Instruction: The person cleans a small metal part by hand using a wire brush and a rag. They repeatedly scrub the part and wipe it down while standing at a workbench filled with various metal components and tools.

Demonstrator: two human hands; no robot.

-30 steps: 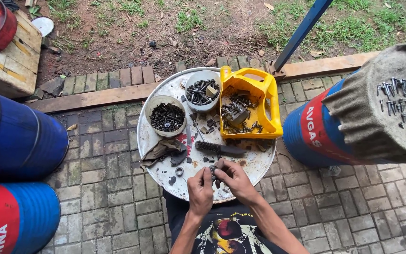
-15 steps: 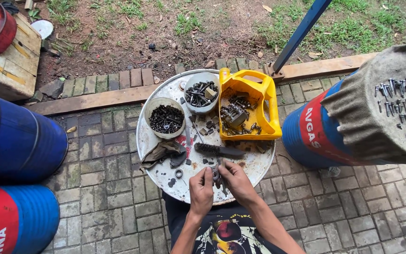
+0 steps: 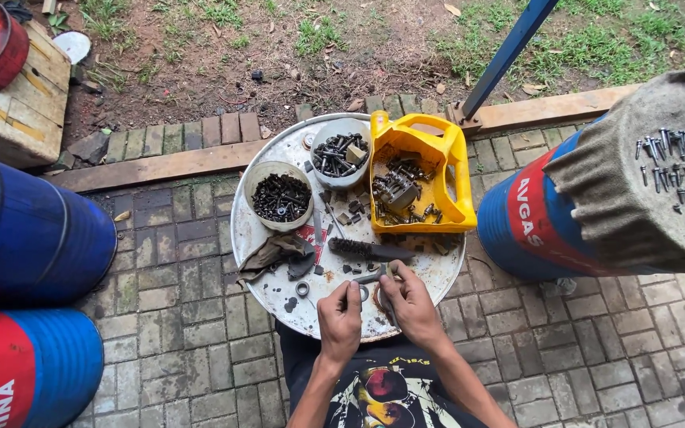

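My left hand (image 3: 340, 319) and my right hand (image 3: 408, 303) meet over the near edge of a round metal drum lid (image 3: 263, 297). Together they hold a small metal clamp ring (image 3: 374, 279) between the fingertips. Just beyond the hands lies a dark wire brush (image 3: 368, 251). A small washer (image 3: 303, 288) and a dirty rag (image 3: 275, 254) lie on the lid to the left of my hands.
On the lid stand two round tubs of dark bolts (image 3: 281, 196) (image 3: 340, 154) and a cut-open yellow jug (image 3: 422, 174) with metal parts. Blue drums (image 3: 33, 234) stand left; another blue drum (image 3: 521, 230) under a grey cloth with several bolts (image 3: 679, 170) stands right.
My right hand has turned and lifted slightly, bringing the small metal part from low between my hands up to the fingertips. The left hand has hardly moved.
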